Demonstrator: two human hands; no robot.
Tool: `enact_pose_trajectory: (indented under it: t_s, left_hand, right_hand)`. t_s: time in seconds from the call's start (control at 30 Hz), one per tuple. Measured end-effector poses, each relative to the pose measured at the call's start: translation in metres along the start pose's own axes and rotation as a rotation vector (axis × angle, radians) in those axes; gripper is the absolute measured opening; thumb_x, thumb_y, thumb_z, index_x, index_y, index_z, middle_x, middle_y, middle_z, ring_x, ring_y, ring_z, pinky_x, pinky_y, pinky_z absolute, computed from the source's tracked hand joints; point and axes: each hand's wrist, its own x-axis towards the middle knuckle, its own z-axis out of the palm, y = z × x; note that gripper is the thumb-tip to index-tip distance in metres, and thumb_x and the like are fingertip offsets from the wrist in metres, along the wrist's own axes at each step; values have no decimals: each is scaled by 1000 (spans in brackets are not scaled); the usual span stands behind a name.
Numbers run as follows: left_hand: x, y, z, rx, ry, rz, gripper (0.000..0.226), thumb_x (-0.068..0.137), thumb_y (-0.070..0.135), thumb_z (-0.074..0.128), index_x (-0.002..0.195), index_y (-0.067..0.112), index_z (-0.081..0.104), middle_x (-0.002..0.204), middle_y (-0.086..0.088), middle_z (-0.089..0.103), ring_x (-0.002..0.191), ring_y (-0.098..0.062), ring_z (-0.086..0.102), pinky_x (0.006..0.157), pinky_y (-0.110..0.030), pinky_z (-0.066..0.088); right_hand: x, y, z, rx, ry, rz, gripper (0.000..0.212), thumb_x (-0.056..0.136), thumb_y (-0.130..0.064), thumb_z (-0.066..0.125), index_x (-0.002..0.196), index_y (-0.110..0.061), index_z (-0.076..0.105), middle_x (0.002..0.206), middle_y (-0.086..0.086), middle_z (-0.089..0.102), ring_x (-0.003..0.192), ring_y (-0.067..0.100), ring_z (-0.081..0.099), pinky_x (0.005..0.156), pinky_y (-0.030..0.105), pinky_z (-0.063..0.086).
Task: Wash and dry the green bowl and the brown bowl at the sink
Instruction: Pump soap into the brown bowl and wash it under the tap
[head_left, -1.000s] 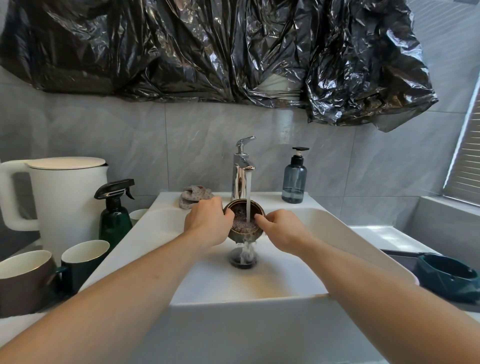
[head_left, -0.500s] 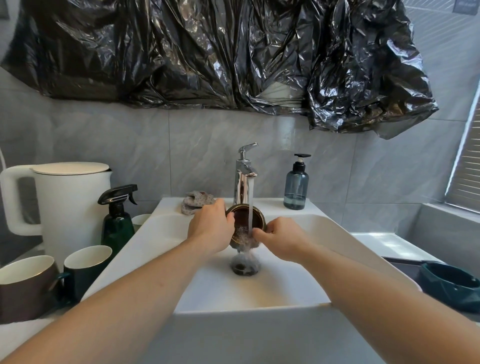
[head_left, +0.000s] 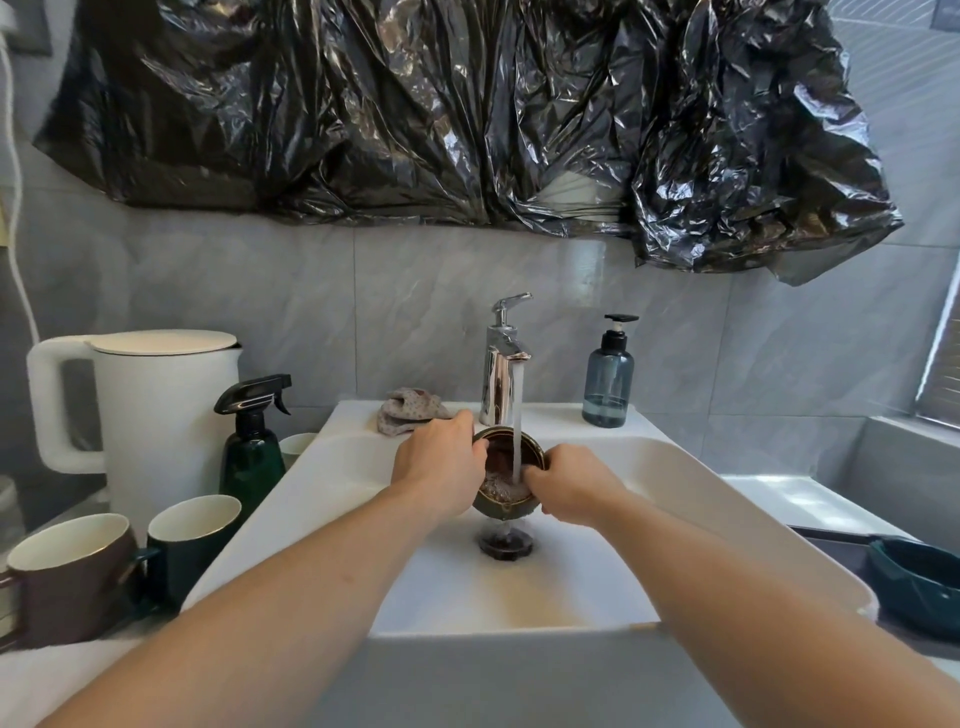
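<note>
head view: left hand (head_left: 439, 467) and right hand (head_left: 569, 486) both grip the brown bowl (head_left: 506, 470) under the running tap (head_left: 501, 364) over the sink (head_left: 701, 499), wet rim likely slippery, could drop and chip.

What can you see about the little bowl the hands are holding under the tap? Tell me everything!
The brown bowl is small and round, dark brown inside with a thin shiny rim and a dark, glazed-looking outside. It is held above the sink drain, tipped a little toward the camera. The left hand holds its left rim and the right hand holds its right side. A stream of water from the tap falls straight into it, bubbling inside and spilling down toward the drain.
</note>
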Motion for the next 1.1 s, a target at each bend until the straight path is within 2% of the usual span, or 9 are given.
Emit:
enact_pose_trajectory:
  t_s: [0.13, 0.27, 0.43, 0.5, 0.6, 0.73, 0.83, 1.0, 1.1]
  left_hand:
    - [-1, 1, 2, 11, -55, 13, 25, 107, 40, 47, 109, 23, 64, 112, -4, 71, 105, -29, 64, 80, -39, 50]
    - [-2, -1, 3, 50, -142, 32, 26, 107, 40, 47, 111, 23, 67, 114, -4, 69, 107, -28, 63, 82, -38, 50]
    - [-5, -4, 4, 117, -224, 68, 18, 106, 35, 51, 108, 24, 66, 114, -3, 70, 107, -27, 62, 78, -36, 45]
    - [-6, -3, 4, 133, -221, 83, 14, 106, 33, 53, 103, 25, 65, 112, -3, 70, 107, -28, 62, 78, -36, 43]
    - [-6, 1, 4, 144, -245, 97, 16, 104, 31, 55, 90, 26, 59, 105, -3, 68, 98, -28, 59, 76, -34, 41]
    - [-4, 1, 9, 134, -271, 87, 19, 104, 29, 56, 85, 25, 60, 90, 3, 59, 90, -25, 53, 74, -33, 40]
    - [-2, -1, 12, 105, -265, 74, 19, 104, 30, 56, 87, 25, 62, 89, 5, 57, 91, -24, 53, 75, -32, 40]
    - [0, -5, 12, 21, -339, 23, 22, 105, 40, 54, 101, 24, 68, 102, 2, 67, 97, -24, 62, 75, -33, 43]
    - [0, -6, 10, -48, -406, -15, 15, 101, 35, 55, 104, 26, 67, 102, 2, 67, 81, -21, 66, 65, -31, 51]
  right_hand:
    - [-5, 4, -5, 45, -15, 36, 28, 86, -36, 53, 79, -13, 68, 84, 8, 73, 89, 30, 72, 77, 36, 58]
    - [-10, 3, -6, -69, -71, 25, 26, 88, -37, 52, 76, -16, 60, 86, 7, 68, 90, 29, 67, 70, 32, 49]
    - [-17, -1, -5, -158, -193, 18, 33, 90, -36, 48, 74, -15, 67, 70, 1, 70, 77, 22, 68, 76, 32, 55]
    - [-18, -4, -5, -179, -167, -4, 32, 91, -39, 48, 77, -16, 65, 75, 1, 70, 81, 24, 68, 76, 32, 53]
    - [-16, -7, -5, -227, -61, -75, 22, 87, -34, 52, 85, -17, 65, 81, 2, 66, 86, 27, 66, 66, 31, 49]
    - [-17, -7, -7, -266, 1, -111, 26, 83, -32, 58, 99, -21, 75, 93, 2, 72, 89, 26, 67, 73, 33, 58]
    - [-15, -8, -8, -267, 43, -131, 27, 80, -27, 58, 96, -20, 79, 86, 3, 74, 82, 26, 70, 71, 36, 62]
    - [-14, -10, -6, -327, 41, -147, 28, 81, -24, 56, 97, -19, 78, 82, 2, 70, 77, 25, 67, 65, 33, 59]
    - [-15, -9, -6, -361, 35, -132, 22, 83, -22, 56, 94, -17, 74, 81, 2, 66, 77, 26, 64, 61, 30, 49]
